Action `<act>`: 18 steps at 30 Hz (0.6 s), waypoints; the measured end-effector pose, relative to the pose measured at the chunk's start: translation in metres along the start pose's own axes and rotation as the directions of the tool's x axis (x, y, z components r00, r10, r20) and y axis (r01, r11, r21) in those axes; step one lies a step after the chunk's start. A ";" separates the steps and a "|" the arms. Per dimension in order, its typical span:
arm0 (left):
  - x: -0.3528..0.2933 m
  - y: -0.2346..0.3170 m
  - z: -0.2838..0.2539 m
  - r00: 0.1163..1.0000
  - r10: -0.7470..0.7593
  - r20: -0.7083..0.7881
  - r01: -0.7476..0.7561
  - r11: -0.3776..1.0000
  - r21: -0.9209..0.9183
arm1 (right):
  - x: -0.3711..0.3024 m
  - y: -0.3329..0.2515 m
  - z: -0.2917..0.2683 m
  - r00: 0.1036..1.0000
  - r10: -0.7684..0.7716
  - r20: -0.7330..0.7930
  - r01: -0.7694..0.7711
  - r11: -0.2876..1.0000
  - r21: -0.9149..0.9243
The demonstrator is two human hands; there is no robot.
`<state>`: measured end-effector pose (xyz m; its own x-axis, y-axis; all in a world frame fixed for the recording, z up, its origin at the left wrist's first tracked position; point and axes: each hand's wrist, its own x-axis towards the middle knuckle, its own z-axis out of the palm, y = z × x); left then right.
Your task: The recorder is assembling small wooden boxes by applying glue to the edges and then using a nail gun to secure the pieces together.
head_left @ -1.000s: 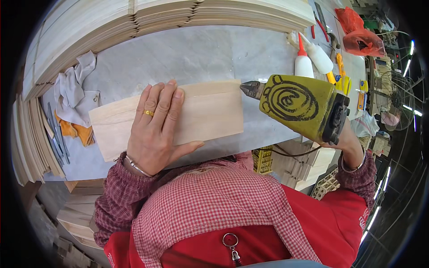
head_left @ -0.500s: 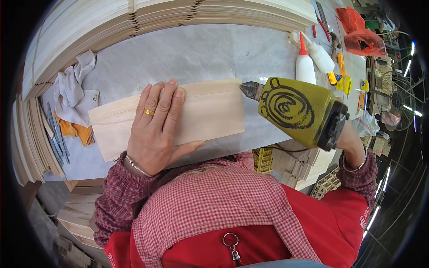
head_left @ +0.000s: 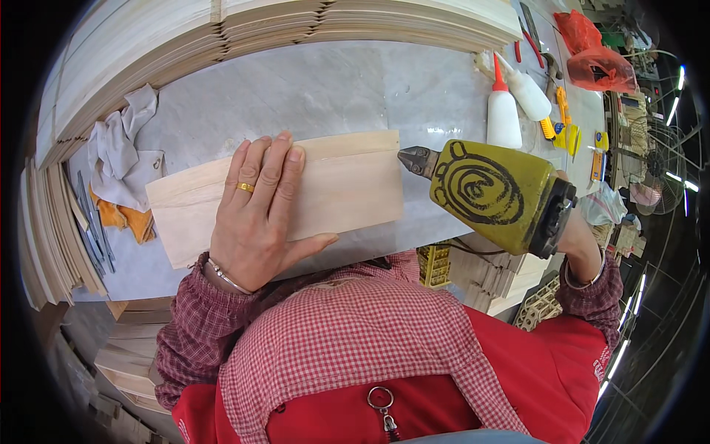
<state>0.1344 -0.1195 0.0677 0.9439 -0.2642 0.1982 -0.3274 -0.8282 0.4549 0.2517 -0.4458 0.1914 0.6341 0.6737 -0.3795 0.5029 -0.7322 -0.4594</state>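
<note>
A pale, thin wooden board (head_left: 347, 174) lies flat on the grey worktop (head_left: 325, 81). My left hand (head_left: 259, 200) presses on its left half with the palm down, fingers stretched out and thumb apart. In my right hand (head_left: 577, 228), mostly hidden behind the tool, is an olive-green power tool (head_left: 488, 192) with a dark spiral drawn on its side. Its tapered metal nose points left, at the board's right edge near the far corner. From this angle I cannot tell whether the nose touches the wood.
Long wooden strips (head_left: 281, 26) are stacked along the back, with more boards (head_left: 55, 229) at the left. A grey cloth (head_left: 122, 155) and an orange cloth (head_left: 133, 222) lie left. Glue bottles (head_left: 504, 118), pliers (head_left: 534, 48) and a red plastic bag (head_left: 592, 55) occupy the far right.
The power tool in my right hand has shifted slightly down, toward me, along the board's right edge. My left hand and the board have stayed put.
</note>
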 end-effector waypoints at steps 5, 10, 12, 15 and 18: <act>-0.001 0.000 -0.001 1.000 0.003 0.006 -0.003 1.000 -0.003 | 0.002 -0.008 -0.002 0.999 0.044 0.028 -0.045 0.999 0.017; 0.000 -0.001 -0.001 0.999 0.031 0.033 -0.031 0.999 0.015 | -0.012 -0.004 0.007 0.999 0.036 0.006 -0.036 0.998 -0.044; 0.000 -0.001 0.000 0.999 0.040 0.025 -0.041 0.999 0.025 | -0.032 0.001 0.021 0.993 -0.032 -0.116 0.018 0.993 -0.119; 0.001 -0.001 0.001 0.998 0.056 0.009 -0.056 0.998 0.023 | -0.055 -0.009 0.037 0.988 -0.038 -0.150 0.013 0.987 -0.163; 0.001 0.001 0.001 0.997 0.055 -0.061 -0.054 0.998 0.032 | -0.074 -0.026 0.053 0.997 0.008 -0.075 -0.023 0.980 -0.197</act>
<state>0.1354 -0.1211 0.0675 0.9199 -0.2793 0.2754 -0.3759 -0.8281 0.4158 0.1607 -0.4714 0.1893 0.6805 0.6580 -0.3224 0.5939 -0.7530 -0.2834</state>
